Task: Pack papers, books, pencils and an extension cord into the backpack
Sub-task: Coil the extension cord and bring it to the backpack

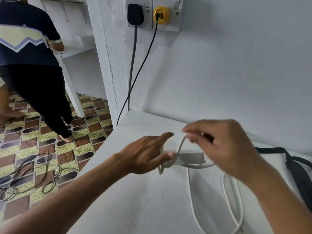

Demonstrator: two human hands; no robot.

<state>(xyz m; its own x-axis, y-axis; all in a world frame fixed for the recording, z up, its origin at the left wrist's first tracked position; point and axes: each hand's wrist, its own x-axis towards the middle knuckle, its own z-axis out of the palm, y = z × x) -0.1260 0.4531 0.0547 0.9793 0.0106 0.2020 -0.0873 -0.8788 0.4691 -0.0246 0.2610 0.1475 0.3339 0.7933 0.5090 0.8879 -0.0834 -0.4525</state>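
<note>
On the white painted concrete ledge lies the extension cord, a white rectangular plastic socket block with a long, thin, white rubbery cable attached. The block sits near the wall, roughly in the middle of the ledge, and the cable trails toward the camera in 2 or 3 loose loops.

The left hand grips the near end of the block, thumb underneath and index finger stretched forward over the top, with some turns of cable already around that end. The right hand pinches a stretch of the cable between thumb and fingertips just above the block, lifting it into an arch; the fingers are motion-blurred, so the exact pinch is hard to read.

The step appears to be winding the cable around the block before packing. The block is rigid and probably light, so it serves as the core and is best held at 1 end, leaving the middle free for turns. The cable is limp yet springy, so loops will tend to slacken unless kept under light tension and the final end is tucked in. Its smooth skin may slip through a loose pinch.

A black fabric strap, probably the backpack's, lies at the right edge of the ledge; the bag itself is out of view. Dark wires sprawl on the patterned floor, and another person stands at the upper left.
</note>
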